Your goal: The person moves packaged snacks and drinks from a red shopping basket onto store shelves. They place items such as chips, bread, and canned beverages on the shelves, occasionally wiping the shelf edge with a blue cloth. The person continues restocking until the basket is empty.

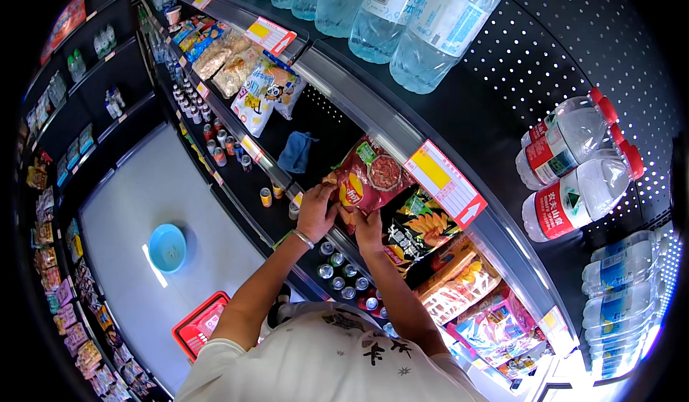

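Note:
Both my hands are at a red bag of Lay's potato chips [375, 173] on a middle shelf. My left hand [316, 212], with a silver bracelet on the wrist, grips the bag's near left corner. My right hand [368, 232] pinches its lower edge beside it. A folded blue cloth [295, 152] lies on the black shelf to the left of the bag. To the right, a black bag of Lay's chips [420, 228] touches or nearly touches the red one. White snack bags [261, 96] stand farther left.
Large water bottles [430, 30] stand on the shelf above, with red-capped bottles [578, 186] farther right. Drink cans [339, 273] fill part of the shelf below. Price tags [445, 183] line the shelf edges. On the floor are a blue basin [167, 248] and a red shopping basket [185, 326].

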`<state>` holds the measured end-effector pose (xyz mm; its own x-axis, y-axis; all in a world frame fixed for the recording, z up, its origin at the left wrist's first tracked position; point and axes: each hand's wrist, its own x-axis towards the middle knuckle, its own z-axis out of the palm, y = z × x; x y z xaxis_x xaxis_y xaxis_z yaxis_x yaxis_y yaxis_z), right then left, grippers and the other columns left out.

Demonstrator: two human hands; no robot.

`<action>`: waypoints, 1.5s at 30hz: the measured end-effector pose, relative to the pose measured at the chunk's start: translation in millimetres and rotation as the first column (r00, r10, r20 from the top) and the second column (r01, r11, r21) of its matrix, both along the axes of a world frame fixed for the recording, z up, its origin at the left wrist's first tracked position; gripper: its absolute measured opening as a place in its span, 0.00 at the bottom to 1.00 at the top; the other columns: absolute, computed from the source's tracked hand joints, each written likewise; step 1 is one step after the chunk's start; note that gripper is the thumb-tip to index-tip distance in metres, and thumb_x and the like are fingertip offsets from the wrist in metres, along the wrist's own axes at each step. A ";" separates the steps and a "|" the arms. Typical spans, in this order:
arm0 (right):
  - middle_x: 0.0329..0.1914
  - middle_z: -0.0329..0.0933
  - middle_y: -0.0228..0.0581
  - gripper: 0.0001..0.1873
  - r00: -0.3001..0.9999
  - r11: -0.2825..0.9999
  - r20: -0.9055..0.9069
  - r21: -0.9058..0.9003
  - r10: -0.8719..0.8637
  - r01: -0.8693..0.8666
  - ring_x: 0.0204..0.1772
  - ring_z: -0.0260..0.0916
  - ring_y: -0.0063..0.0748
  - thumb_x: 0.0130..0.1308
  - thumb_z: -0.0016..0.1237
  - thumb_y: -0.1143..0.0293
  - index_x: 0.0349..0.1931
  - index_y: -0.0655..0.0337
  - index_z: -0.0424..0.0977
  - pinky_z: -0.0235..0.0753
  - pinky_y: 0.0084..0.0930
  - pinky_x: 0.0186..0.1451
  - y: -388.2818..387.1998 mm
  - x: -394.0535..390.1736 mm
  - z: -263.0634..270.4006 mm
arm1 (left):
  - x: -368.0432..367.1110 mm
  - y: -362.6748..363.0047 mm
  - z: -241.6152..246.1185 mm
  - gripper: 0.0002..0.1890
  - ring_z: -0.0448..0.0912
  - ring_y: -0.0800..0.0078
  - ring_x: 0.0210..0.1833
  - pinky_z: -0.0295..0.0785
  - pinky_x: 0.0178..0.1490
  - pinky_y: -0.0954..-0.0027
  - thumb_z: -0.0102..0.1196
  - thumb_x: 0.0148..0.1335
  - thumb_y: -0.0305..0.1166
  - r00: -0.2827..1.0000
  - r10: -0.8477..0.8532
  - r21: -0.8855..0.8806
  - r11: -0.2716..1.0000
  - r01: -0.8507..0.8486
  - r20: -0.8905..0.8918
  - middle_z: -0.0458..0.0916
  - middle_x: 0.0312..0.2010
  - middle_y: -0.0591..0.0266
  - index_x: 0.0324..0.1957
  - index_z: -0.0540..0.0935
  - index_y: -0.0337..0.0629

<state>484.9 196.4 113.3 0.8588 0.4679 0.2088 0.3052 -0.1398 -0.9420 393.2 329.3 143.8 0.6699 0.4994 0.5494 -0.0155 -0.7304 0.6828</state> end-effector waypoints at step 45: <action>0.71 0.61 0.49 0.29 0.594 0.429 -0.188 -0.529 0.782 -0.732 0.63 0.72 0.43 0.61 0.53 0.80 0.64 0.64 0.64 0.77 0.33 0.56 -23.7 -154.1 5.8 | -447.6 -49.2 -307.8 0.29 0.71 0.55 0.63 0.71 0.61 0.56 0.58 0.55 0.30 -0.006 0.309 0.124 0.362 -0.924 -0.951 0.62 0.69 0.54 0.61 0.68 0.41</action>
